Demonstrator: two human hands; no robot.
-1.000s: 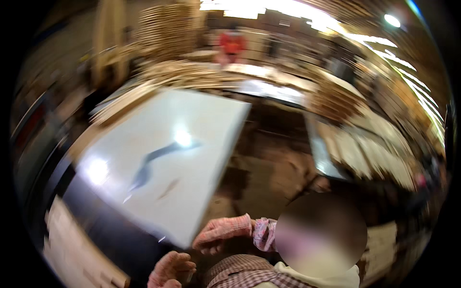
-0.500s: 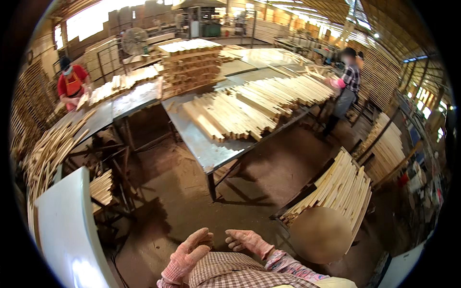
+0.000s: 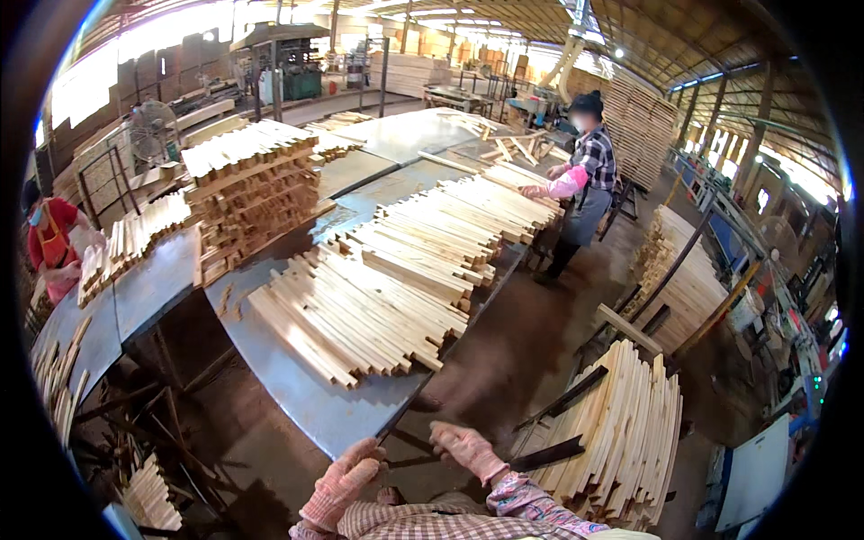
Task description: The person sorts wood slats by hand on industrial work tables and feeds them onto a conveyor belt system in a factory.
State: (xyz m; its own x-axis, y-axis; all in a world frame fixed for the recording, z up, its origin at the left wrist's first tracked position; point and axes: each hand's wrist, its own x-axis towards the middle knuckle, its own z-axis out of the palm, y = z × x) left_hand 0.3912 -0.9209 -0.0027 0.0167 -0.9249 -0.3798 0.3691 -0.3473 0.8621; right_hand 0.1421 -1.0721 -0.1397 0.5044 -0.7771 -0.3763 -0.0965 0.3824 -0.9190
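Both my hands wear pinkish knit gloves and hover in front of my checked apron, apart from each other. My left hand [image 3: 342, 484] has its fingers loosely bent and apart, with nothing in it. My right hand [image 3: 466, 452], below a flowered sleeve, reaches forward with loosely extended fingers and also holds nothing. Just beyond them is the near corner of a metal-topped table [image 3: 315, 409]. Rows of pale wooden sticks [image 3: 360, 310] lie side by side on it, touched by neither hand.
At right, a stack of wooden strips [image 3: 621, 432] sits on a rack with dark metal bars [image 3: 553, 453]. A co-worker in a plaid shirt [image 3: 594, 157] handles sticks at the table's far right. Another in red [image 3: 56, 234] works at left. Crosswise-stacked wood [image 3: 256, 193] stands between.
My view has moved closer to the table and turned right; the table corner now lies just beyond my hands. Both hands remain raised and empty.
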